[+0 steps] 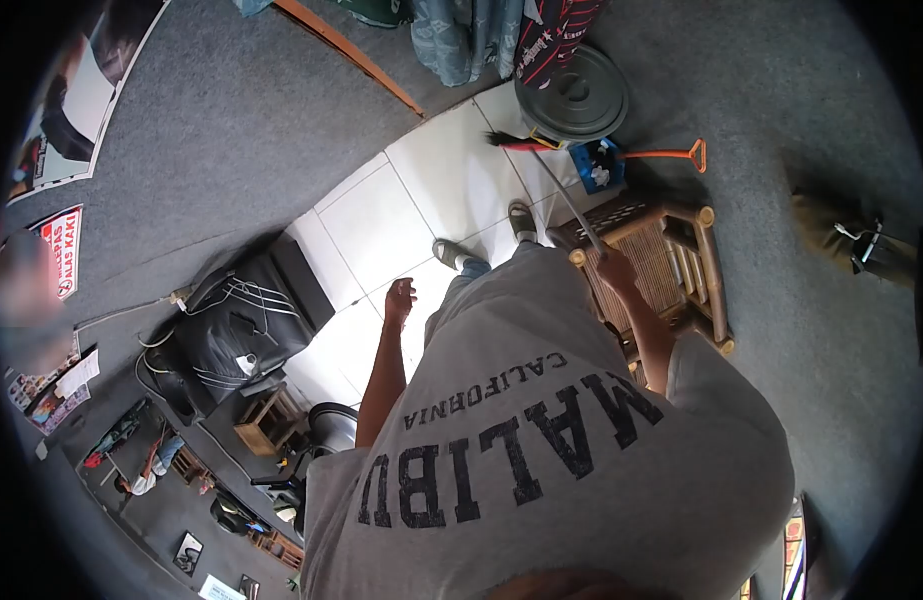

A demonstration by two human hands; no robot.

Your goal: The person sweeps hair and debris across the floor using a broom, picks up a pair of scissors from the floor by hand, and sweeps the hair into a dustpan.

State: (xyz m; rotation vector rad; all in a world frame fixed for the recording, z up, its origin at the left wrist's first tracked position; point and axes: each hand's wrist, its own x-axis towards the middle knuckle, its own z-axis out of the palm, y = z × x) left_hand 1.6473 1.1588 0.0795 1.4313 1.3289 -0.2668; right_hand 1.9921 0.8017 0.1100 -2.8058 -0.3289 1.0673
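Observation:
My right hand point(613, 268) is wrapped round the grey handle of a broom point(571, 190). The handle slants away to a red broom head point(524, 146) with dark bristles, near the white tiled floor point(381, 210). Beside the broom head lies a blue dustpan point(598, 168) with an orange handle point(671, 154); something white and dark is in it. My left hand point(400, 300) hangs over the floor with its fingers loosely curled and apart, holding nothing that I can see. My sandalled feet point(481, 240) stand on the tiles between the hands.
A bamboo bench point(651, 260) stands close by my right arm. Behind the dustpan is a lidded grey bin point(576, 95), with hanging clothes point(461, 40) next to it. A black padded seat point(246, 335) with white cables and a small wooden stool point(269, 422) are on my left.

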